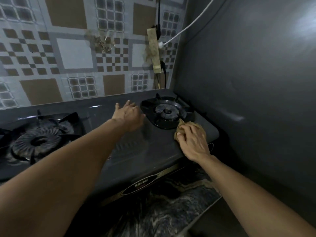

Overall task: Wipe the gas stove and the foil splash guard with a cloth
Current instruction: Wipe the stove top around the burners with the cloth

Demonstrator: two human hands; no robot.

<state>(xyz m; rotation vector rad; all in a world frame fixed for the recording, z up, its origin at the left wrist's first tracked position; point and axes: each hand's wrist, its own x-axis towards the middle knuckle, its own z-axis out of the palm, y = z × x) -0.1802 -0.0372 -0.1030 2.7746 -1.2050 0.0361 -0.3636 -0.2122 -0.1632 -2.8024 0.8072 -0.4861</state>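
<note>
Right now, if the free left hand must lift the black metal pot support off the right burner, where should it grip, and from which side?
Probably best by the raised prong on the near-left edge of the black metal pot support, coming from the left: the left hand hovers open just beside it, and the prongs stand up above the frame. The right hand presses the crumpled tan cloth at the front-right corner, blocking that side.

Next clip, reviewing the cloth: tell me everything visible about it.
The cloth is a small tan-brown rag, soft and crumpled, bunched rather than spread flat. It lies on the dark gas stove top at the front right corner, just in front of the right burner, one pointed corner reaching the burner's rim. The right hand covers most of it, fingers curled over it, pressing it down. The left hand does not touch it.
</note>
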